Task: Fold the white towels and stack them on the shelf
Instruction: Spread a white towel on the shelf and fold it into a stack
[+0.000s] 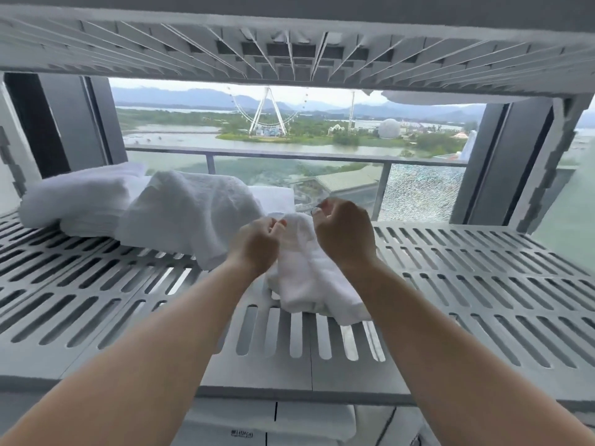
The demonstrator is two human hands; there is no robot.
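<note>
A small white towel [314,278] hangs crumpled between both hands, its lower end resting on the grey slotted shelf [483,284]. My left hand [257,244] pinches its top edge on the left side. My right hand [344,231] pinches the top edge on the right, fingers curled. To the left on the same shelf lies a larger loose white towel [190,214]. Behind that, at the far left, sits a pile of white towels [80,201].
Another slotted shelf [289,49] runs close overhead. Grey uprights [515,162] frame the shelf on both sides. Behind is a window with a balcony railing [289,154]. White folded cloth [273,420] shows on the level below the shelf's front edge.
</note>
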